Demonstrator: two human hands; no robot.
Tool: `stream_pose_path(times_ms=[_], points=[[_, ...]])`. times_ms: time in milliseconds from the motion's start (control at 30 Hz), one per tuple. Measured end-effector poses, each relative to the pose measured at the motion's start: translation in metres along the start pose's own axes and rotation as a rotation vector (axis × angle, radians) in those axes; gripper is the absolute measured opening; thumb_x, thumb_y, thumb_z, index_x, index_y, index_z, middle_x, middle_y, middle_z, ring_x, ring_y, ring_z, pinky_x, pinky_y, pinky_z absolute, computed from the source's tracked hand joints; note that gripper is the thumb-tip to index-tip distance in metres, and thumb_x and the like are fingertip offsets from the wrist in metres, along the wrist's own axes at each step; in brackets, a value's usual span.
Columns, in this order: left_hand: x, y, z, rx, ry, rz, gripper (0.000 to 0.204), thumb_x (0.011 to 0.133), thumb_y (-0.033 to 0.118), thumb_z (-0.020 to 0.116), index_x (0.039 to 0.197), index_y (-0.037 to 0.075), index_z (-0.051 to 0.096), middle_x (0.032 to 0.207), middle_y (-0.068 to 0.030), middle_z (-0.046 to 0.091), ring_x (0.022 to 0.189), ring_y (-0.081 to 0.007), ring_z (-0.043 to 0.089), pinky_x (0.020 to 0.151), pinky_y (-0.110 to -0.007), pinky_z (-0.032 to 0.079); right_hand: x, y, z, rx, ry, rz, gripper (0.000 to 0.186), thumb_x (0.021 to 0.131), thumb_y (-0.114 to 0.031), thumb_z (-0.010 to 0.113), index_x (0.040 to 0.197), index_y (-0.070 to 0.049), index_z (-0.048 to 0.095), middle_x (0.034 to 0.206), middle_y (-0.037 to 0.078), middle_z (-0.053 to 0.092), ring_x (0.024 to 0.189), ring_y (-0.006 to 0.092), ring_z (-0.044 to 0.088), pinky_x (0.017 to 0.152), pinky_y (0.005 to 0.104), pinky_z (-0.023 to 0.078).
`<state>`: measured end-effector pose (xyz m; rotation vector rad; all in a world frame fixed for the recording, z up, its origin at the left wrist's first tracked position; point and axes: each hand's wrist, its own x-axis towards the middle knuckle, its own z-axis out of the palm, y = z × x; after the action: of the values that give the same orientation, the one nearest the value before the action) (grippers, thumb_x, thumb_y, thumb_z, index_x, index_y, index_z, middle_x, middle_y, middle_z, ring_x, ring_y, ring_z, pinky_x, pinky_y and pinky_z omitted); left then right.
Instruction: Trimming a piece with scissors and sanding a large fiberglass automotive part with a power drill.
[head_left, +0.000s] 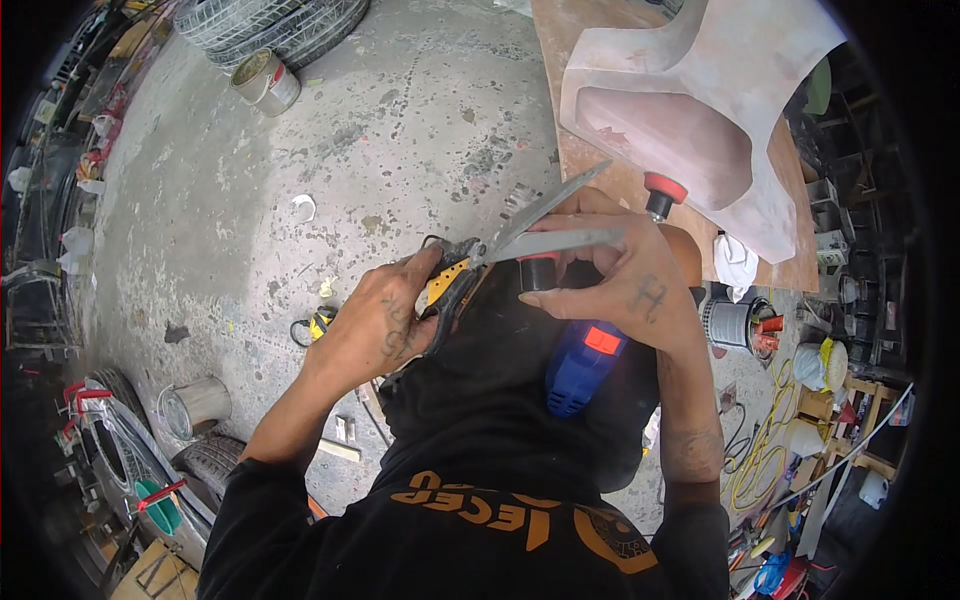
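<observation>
Grey, pitted concrete (pixel 380 90) makes the floor, with a wheel (pixel 130 450) at the far left, a can (pixel 200 407) beside it and a tyre (pixel 270 30) with a bucket (pixel 266 84) at the top. Next comes the left hand (pixel 375 322), its fingers bent round the handles of the scissors (pixel 530 212); which of them sit inside the loops I cannot fully tell. The blades stand apart and point right. Just below the lower blade is a black and red part (pixel 538 275), pinched between the thumb and fingers of the right hand (pixel 625 280). That blade crosses in front of the right fingers; whether it touches them or the part is unclear. Below, a blue tool (pixel 585 370) lies in the lap, and a red pad (pixel 666 188) shows beyond the right hand, which hides any link between the two. Further right, a pale panel (pixel 640 50) rests on a brown board (pixel 800 262) near a white cloth (pixel 736 262). As for progress, both scissors and part are in hand, but no finished cut can be made out, and how much is left I cannot judge
</observation>
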<state>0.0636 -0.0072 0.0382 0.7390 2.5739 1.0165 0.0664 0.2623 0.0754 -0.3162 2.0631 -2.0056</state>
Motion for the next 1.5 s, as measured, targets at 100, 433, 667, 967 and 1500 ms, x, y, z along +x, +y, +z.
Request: stream_pose_path(times_ms=[100,433,667,967,1500], points=[[0.007,0.006,-0.008,-0.163,-0.231,-0.222,0.060,0.076,0.007,0.079,0.130,-0.007,0.055,0.109,-0.0279,0.072,0.095,-0.0411,0.072,0.082,-0.043,0.057,0.000,-0.001,-0.007,-0.005,-0.005,0.078,0.050,0.070,0.005,0.087,0.117,0.010,0.070,0.110,0.007,0.065,0.088,0.0129,0.063,0.076,0.0254,0.052],[0.007,0.000,-0.003,-0.102,-0.039,-0.132,0.066,0.073,0.009,0.082,0.131,-0.008,0.054,0.114,-0.0297,0.071,0.110,-0.0433,0.070,0.092,-0.043,0.055,0.001,-0.004,-0.005,-0.077,0.018,0.084,0.051,0.070,0.003,0.085,0.118,0.007,0.070,0.112,0.007,0.068,0.089,0.0125,0.063,0.077,0.0274,0.053],[0.008,0.000,-0.005,-0.121,-0.095,-0.122,0.069,0.073,0.009,0.081,0.132,-0.009,0.051,0.116,-0.0311,0.069,0.112,-0.0449,0.068,0.094,-0.043,0.054,-0.001,0.007,-0.005,0.037,0.016,-0.022,0.053,0.070,0.006,0.084,0.121,0.007,0.071,0.108,0.006,0.062,0.096,0.0158,0.064,0.081,0.0297,0.056],[0.007,-0.005,0.002,-0.120,-0.042,0.004,0.061,0.076,0.006,0.077,0.131,-0.007,0.052,0.107,-0.0290,0.070,0.101,-0.0430,0.070,0.088,-0.044,0.054,-0.001,0.018,-0.001,0.097,0.029,-0.149,0.053,0.070,0.009,0.084,0.122,0.007,0.071,0.104,0.005,0.059,0.093,0.0159,0.063,0.079,0.0294,0.056],[0.026,-0.056,0.017,-0.766,0.071,-0.111,0.044,0.089,0.013,0.071,0.127,-0.006,0.059,0.122,-0.0152,0.070,0.103,-0.0194,0.070,0.096,-0.034,0.055,-0.005,0.017,-0.006,0.091,0.060,-0.064,0.047,0.073,0.013,0.079,0.115,0.000,0.063,0.125,0.013,0.060,0.111,0.0208,0.065,0.097,0.0348,0.056]])
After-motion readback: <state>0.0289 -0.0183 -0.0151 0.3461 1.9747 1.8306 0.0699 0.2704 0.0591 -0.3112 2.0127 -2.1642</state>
